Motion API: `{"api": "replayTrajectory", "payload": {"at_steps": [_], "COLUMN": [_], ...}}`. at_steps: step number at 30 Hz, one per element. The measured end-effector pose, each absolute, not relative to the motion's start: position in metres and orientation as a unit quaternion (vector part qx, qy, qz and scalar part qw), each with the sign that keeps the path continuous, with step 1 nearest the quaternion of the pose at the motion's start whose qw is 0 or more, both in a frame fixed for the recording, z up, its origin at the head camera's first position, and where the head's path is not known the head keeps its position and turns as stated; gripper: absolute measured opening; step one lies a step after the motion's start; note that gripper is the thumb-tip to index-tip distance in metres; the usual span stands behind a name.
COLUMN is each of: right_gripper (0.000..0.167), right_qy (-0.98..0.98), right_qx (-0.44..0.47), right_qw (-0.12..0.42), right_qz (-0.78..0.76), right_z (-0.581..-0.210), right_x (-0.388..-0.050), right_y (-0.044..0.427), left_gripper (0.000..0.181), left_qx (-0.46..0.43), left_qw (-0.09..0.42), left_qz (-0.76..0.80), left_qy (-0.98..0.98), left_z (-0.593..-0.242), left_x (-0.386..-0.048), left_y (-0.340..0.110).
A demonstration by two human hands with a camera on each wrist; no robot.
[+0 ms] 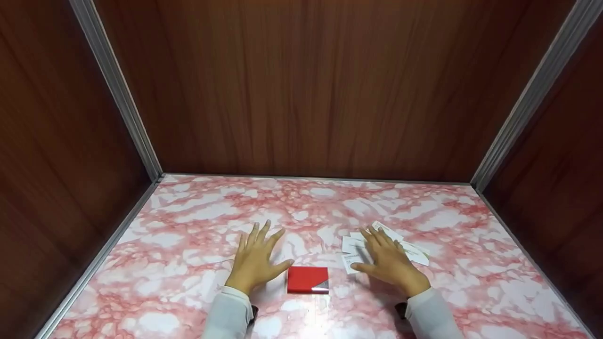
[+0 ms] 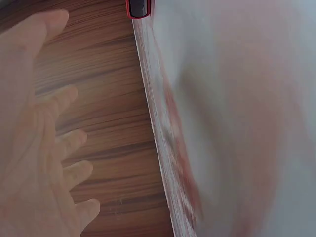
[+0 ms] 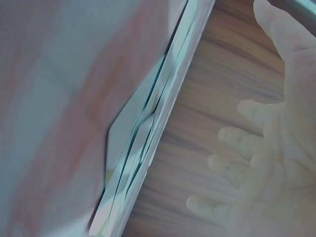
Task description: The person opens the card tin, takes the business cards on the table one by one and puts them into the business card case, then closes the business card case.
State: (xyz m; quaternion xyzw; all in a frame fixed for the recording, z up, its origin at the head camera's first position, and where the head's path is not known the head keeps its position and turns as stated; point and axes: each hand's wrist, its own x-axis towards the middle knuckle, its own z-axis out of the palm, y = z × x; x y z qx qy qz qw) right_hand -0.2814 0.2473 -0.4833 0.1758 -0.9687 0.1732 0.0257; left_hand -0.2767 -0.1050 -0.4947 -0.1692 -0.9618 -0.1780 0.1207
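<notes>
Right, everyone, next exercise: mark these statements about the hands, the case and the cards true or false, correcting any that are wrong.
1. The flat red case lies between the left hand and the right hand. True.
2. The white cards lie left of the flat red case. False: they lie to its right.
3. The white cards overlap one another. True.
4. The right hand is gripping a card. False: the right hand holds nothing.
5. The left hand's fingers are spread apart. True.
6. The tabletop is plain black. False: it is marbled red and white.
</notes>
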Motion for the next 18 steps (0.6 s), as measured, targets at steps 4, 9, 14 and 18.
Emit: {"api": "replayTrajectory", "payload": {"at_steps": [4,9,14,18], "right_gripper": [0.1,0.098,0.096,0.094], "right_qy": [-0.963,-0.955,-0.94,-0.928], "right_qx": [0.192,0.219,0.267,0.298], "right_qw": [0.015,0.006,-0.007,-0.024], "right_qz": [0.187,0.202,0.213,0.225], "right_z": [-0.483,-0.481,-0.48,-0.481], "right_x": [-0.277,-0.27,-0.262,-0.257], "right_y": [0.237,0.222,0.207,0.199], "left_gripper": [0.081,0.08,0.079,0.08], "left_qx": [-0.184,-0.211,-0.255,-0.267], "left_qw": [0.1,0.088,0.078,0.049], "left_qz": [-0.182,-0.199,-0.239,-0.248], "left_qy": [-0.961,-0.953,-0.934,-0.93], "left_z": [-0.494,-0.494,-0.494,-0.492], "left_x": [-0.276,-0.275,-0.274,-0.273], "left_y": [-0.105,-0.102,-0.101,-0.1]}}
